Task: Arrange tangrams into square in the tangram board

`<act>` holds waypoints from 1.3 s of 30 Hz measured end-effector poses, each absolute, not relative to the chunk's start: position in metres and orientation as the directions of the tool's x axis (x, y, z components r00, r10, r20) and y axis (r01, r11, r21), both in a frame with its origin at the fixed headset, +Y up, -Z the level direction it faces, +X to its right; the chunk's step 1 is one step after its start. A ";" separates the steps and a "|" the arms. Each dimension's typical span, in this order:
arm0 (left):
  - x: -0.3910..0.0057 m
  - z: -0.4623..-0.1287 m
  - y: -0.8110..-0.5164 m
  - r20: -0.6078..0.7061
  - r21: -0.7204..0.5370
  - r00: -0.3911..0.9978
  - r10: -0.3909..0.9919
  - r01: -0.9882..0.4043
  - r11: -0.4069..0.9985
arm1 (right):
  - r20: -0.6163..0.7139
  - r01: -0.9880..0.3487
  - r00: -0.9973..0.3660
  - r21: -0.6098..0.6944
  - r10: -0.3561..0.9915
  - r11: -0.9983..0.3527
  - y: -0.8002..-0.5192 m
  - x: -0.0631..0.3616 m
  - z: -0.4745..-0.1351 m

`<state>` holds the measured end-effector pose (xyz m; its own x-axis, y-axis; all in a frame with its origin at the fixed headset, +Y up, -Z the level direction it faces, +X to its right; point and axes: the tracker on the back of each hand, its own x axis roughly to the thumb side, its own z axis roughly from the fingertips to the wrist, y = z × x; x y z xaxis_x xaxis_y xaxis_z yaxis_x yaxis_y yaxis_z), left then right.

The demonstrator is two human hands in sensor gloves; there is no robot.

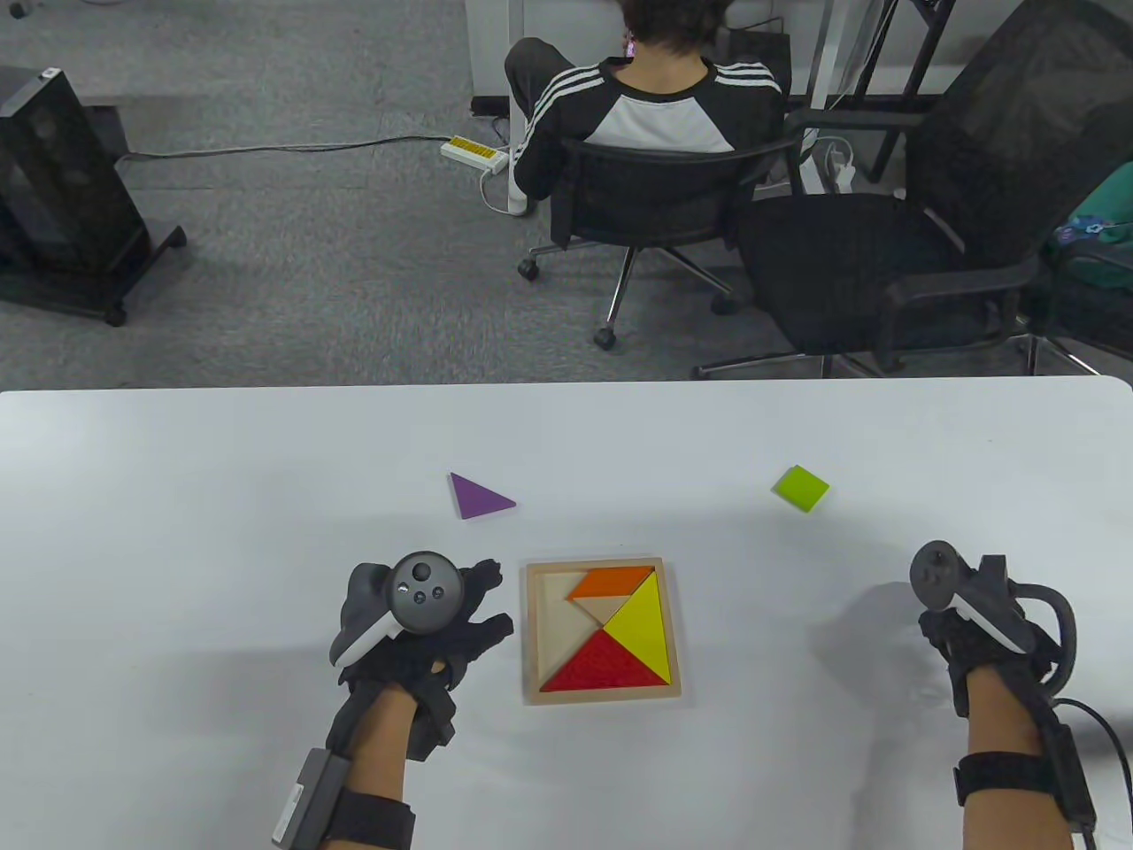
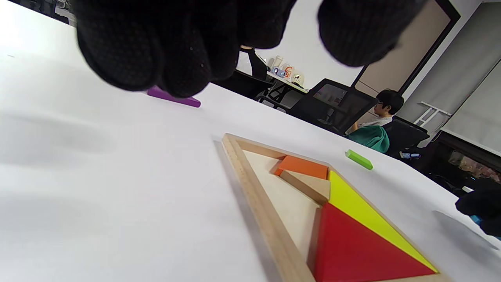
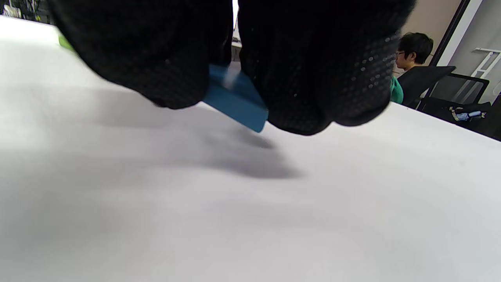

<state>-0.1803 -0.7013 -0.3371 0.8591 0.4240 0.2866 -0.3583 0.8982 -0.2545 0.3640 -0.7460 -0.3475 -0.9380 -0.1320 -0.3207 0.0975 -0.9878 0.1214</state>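
The wooden tangram board lies near the table's front, holding an orange piece, a yellow triangle and a red triangle; its left part is bare wood. A purple triangle lies behind the board to the left, a green square to the right. My left hand rests on the table just left of the board, fingers spread, holding nothing. My right hand hovers at the right, pinching a blue piece above the table; the table view hides that piece.
A person sits in an office chair beyond the table's far edge, with a second black chair beside it. In the left wrist view the purple triangle and green square lie flat on the white tabletop.
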 end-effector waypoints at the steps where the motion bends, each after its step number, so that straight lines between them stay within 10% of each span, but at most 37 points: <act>1: -0.180 -0.337 -0.701 0.288 -0.253 0.858 0.426 -0.360 0.898 | -0.322 0.083 -0.940 0.110 -0.115 -0.990 -0.743 0.363 -0.347; 22: -0.151 -0.330 -0.688 0.441 -0.231 0.761 0.476 -0.416 0.880 | -0.148 -0.223 -0.952 -0.270 0.269 -0.937 -0.650 0.282 -0.302; 39: -0.132 -0.329 -0.686 0.499 -0.279 0.599 0.626 -0.573 0.771 | 0.214 -0.635 -0.773 -0.235 0.598 -0.736 -0.669 0.196 -0.284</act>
